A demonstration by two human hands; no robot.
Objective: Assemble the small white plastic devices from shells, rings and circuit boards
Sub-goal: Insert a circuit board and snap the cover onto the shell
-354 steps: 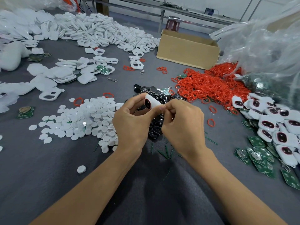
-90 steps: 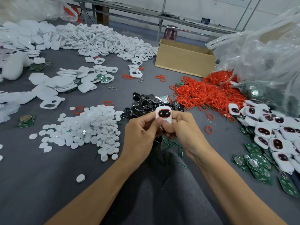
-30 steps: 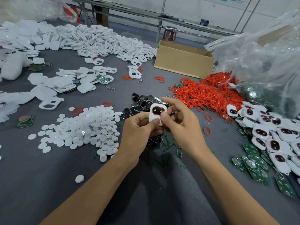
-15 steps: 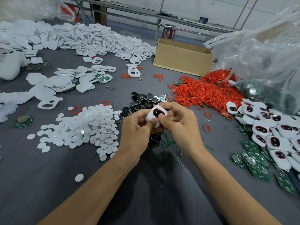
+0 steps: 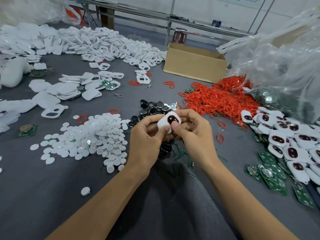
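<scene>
Both hands hold one small white device (image 5: 164, 122) with a red-ringed black window, above the grey table. My left hand (image 5: 147, 137) grips its left side with thumb on top. My right hand (image 5: 194, 134) pinches its right side, thumb pressing by the window. Around them lie a pile of red rings (image 5: 218, 101), black inserts (image 5: 152, 108), white round caps (image 5: 93, 135), green circuit boards (image 5: 270, 174) and finished devices (image 5: 290, 141).
White shells (image 5: 97, 44) heap along the far left. A cardboard box (image 5: 194, 64) stands at the back, a large clear plastic bag (image 5: 277, 66) at the right. A lone white cap (image 5: 85, 190) lies near the front. Green offcuts (image 5: 181, 155) litter the cloth under my hands.
Over the last second the device has tilted from upright to lying slanted between my hands, and my right fingers have closed in on it.
</scene>
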